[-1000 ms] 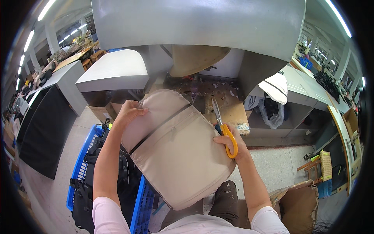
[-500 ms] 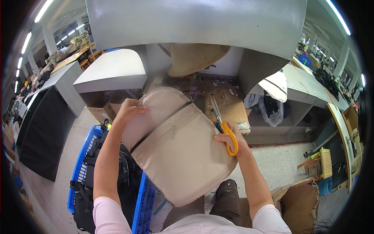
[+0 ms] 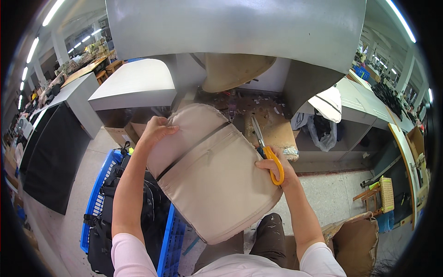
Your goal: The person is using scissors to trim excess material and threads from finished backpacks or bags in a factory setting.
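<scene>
The right hand [image 3: 286, 172] holds orange-handled scissors [image 3: 268, 153] and pinches 1 edge of the beige fabric panel [image 3: 212, 184]; the left hand [image 3: 158, 131] pinches the opposite edge. If the right wrist rolls inward, the blades could nick the panel between the 2 grips. The 2 forearms reach forward, thumbs uppermost.

Beige fabric panel [image 3: 217, 180], dark-striped, rounded, slanted, yellow-handled scissors [image 3: 268, 153] by its right edge, pointing upward

Left grip [image 3: 157, 132] pinches beige fabric panel [image 3: 216, 177]; right grip [image 3: 288, 172] holds panel, yellow-handled scissors [image 3: 268, 153].
</scene>
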The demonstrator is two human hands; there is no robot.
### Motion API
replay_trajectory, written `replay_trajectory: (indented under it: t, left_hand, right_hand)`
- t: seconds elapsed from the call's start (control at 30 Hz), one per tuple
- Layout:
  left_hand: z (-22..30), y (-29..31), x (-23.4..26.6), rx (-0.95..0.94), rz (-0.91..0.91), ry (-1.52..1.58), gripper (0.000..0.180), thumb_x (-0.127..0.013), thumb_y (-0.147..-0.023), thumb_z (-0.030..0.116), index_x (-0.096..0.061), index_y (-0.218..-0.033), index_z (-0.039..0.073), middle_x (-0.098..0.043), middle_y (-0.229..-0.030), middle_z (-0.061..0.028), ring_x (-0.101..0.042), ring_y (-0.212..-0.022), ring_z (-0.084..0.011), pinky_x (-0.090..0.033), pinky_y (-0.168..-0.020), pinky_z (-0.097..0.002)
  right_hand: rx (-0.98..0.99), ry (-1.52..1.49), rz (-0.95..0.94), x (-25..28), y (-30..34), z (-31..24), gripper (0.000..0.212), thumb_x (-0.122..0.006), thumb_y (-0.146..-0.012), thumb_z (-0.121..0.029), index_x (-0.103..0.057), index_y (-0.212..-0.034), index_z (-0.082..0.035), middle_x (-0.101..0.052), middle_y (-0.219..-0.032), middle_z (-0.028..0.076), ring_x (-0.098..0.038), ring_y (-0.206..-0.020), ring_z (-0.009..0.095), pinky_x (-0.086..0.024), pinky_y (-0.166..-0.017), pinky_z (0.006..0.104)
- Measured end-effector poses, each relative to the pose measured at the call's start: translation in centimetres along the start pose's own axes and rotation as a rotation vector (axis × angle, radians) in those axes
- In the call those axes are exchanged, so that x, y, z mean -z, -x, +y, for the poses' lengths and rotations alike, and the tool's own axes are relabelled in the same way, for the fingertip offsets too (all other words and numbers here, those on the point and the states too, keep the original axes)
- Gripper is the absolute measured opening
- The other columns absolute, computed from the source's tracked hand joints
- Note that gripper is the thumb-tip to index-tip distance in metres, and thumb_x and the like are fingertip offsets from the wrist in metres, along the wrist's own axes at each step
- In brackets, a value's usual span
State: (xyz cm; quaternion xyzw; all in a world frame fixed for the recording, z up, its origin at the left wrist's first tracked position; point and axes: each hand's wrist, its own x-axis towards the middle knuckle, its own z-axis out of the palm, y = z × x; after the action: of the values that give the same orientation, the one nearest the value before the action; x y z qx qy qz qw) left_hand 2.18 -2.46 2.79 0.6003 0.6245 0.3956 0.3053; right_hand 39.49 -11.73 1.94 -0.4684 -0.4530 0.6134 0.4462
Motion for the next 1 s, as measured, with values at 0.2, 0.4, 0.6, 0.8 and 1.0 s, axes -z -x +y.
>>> replay_trajectory:
  t: [0.2,0.4,0.6,0.8,1.0]
  left_hand:
    - [-0.1,0.5,0.1,0.046,-0.008,-0.004,0.026,-0.079,-0.07,0.019,-0.069,-0.083,-0.003,-0.065,-0.071,-0.0069,-0.059,-0.064,-0.0145,-0.047,-0.061,-0.0289]
    - [0.6,0.8,1.4,0.046,-0.026,0.042,0.026,-0.077,-0.071,0.018,-0.069,-0.082,-0.005,-0.065,-0.071,-0.0086,-0.06,-0.062,-0.0165,-0.046,-0.06,-0.0303]
    - [1.7,1.3,1.9,0.051,0.059,0.014,0.027,-0.077,-0.071,0.017,-0.069,-0.083,-0.006,-0.066,-0.071,-0.0098,-0.061,-0.063,-0.0172,-0.047,-0.061,-0.0308]
    - [2.7,0.8,2.3,0.044,0.103,-0.049,0.026,-0.076,-0.071,0.018,-0.07,-0.083,-0.004,-0.066,-0.072,-0.0094,-0.062,-0.065,-0.0176,-0.047,-0.063,-0.0312]
    - [4.4,-0.2,3.1,0.177,0.008,-0.105,0.064,-0.083,-0.069,0.025,-0.05,-0.114,-0.006,-0.061,-0.1,-0.0149,-0.06,-0.091,-0.0218,-0.049,-0.08,-0.0323]
  right_hand:
    - [-0.048,0.036,-0.022,0.1,-0.3,0.1,0.057,-0.072,-0.062,-0.008,-0.056,-0.116,-0.001,-0.059,-0.096,0.007,-0.06,-0.083,0.015,-0.047,-0.078,0.0217]
    - [-0.029,0.03,-0.004,-0.5,-1.8,0.1,0.057,-0.072,-0.063,-0.006,-0.055,-0.117,0.001,-0.061,-0.098,0.008,-0.061,-0.087,0.016,-0.047,-0.081,0.0228]
    - [-0.054,-0.022,0.019,-0.7,-2.8,0.4,0.082,-0.074,-0.065,-0.003,-0.034,-0.136,0.006,-0.052,-0.118,0.017,-0.058,-0.101,0.021,-0.046,-0.089,0.0258]
    - [-0.072,-0.086,-0.102,-0.7,-4.1,0.1,0.084,-0.074,-0.066,-0.001,-0.03,-0.137,0.008,-0.052,-0.117,0.018,-0.059,-0.1,0.023,-0.048,-0.088,0.029]
    - [-0.039,-0.114,0.038,-1.4,-3.6,-0.2,0.082,-0.073,-0.066,-0.001,-0.032,-0.136,0.009,-0.056,-0.11,0.018,-0.061,-0.095,0.023,-0.05,-0.084,0.0287]
